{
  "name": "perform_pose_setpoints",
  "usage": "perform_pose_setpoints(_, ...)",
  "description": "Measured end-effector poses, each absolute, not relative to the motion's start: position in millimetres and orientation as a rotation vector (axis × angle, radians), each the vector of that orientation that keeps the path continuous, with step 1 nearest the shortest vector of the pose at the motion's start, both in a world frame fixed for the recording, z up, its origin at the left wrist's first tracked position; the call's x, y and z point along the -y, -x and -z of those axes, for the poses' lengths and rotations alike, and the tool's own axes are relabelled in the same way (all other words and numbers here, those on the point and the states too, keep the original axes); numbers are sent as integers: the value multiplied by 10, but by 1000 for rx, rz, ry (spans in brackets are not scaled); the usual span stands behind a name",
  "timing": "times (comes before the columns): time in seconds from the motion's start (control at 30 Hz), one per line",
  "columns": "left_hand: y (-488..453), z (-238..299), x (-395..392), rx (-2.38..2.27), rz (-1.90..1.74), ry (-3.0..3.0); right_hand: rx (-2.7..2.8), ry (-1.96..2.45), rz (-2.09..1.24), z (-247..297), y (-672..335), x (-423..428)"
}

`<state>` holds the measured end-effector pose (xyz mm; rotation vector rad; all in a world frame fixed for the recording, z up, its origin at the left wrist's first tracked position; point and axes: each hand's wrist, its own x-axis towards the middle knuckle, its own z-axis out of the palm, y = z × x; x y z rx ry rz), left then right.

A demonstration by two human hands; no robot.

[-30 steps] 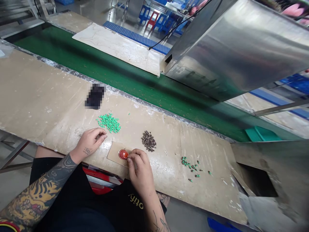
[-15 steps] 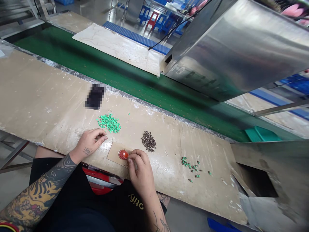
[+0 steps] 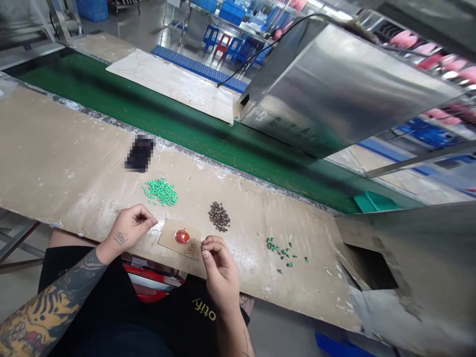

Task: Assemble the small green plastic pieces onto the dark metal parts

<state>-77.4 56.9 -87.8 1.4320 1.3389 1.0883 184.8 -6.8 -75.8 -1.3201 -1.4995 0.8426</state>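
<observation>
My left hand (image 3: 131,225) hovers over the bench just left of a small cardboard piece (image 3: 166,237), thumb and fingers pressed together; whatever they hold is hidden. On the cardboard stands a small round cap-like dish (image 3: 182,237) with something glossy red-orange in it. Beside the dish, a patch of tiny brown specks (image 3: 192,247) covers the card. At the card's right edge my right hand (image 3: 222,267) pinches a tiny dark piece too small to name. Beyond my hands lie a pile of small green pieces (image 3: 161,192) and a pile of dark brown pieces (image 3: 219,216).
Several green-and-brown pieces (image 3: 278,249) lie scattered to the right. A blurred-out dark object (image 3: 140,153) rests at the back. Behind the bench runs a green conveyor belt (image 3: 186,126), with a big metal housing (image 3: 293,99) over it. A teal bin (image 3: 374,202) stands far right.
My right hand has drawn back from the red dish to the card's right edge, uncovering the brown specks. My left hand stays near the card's left side. The camera view has shifted slightly.
</observation>
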Motion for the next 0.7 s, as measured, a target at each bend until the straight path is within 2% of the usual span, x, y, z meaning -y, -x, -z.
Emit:
perform_pose_setpoints(0.2,621,687,-168,-1152,-1029,-1229,1833,1489,-624,809,-1968,106)
perform_pose_setpoints(0.43,698,695,119,-1219,-1056,-1105,2085,1538,-499,874,-1926,134)
perform_pose_setpoints(0.57,750,677,172,-1276,-1028,-1038,2123,1558,-436,881,-1912,128)
perform_pose_setpoints(0.7,715,619,202,-1256,-930,-970,1942,1473,-532,826,-1916,170)
